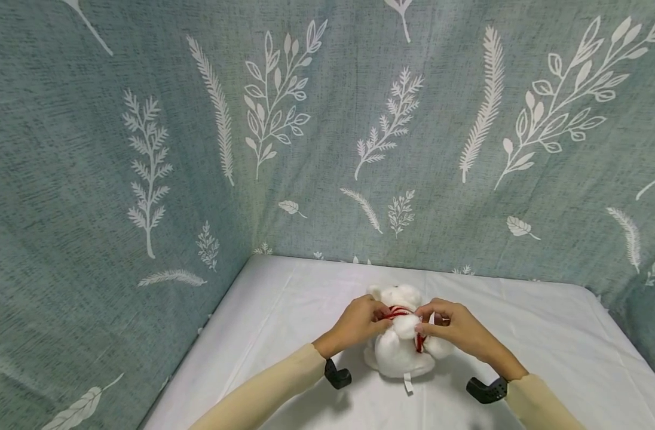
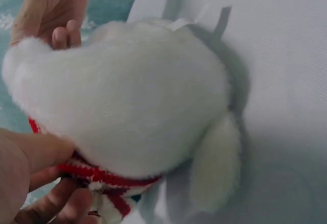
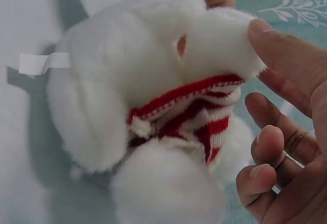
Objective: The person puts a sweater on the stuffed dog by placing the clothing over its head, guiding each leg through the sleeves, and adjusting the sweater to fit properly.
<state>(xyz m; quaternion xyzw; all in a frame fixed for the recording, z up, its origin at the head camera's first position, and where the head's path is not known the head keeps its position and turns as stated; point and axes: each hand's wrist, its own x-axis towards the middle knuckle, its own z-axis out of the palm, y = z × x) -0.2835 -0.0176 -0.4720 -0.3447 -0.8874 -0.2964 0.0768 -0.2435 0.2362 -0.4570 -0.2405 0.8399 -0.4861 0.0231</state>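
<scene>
A white plush toy [image 1: 394,355] with a red-and-white striped knit garment [image 3: 191,117] sits on the white-covered table between both hands. My left hand [image 1: 360,322] is at the toy's left side; in the left wrist view its thumb and fingers pinch the red edge of the knit garment [image 2: 102,175]. On the opposite side, my right hand [image 1: 456,328] pinches a furry limb [image 3: 225,40] between thumb and index finger, its other fingers loosely curled. A white fabric tag [image 3: 43,63] sticks out from the toy's bottom.
White cloth [image 1: 284,298] covers the table. Behind and to the left hangs a blue-green curtain [image 1: 317,233] with white leaf prints. Black devices [image 1: 338,374] are worn at both wrists, below beige sleeves [image 1: 274,388].
</scene>
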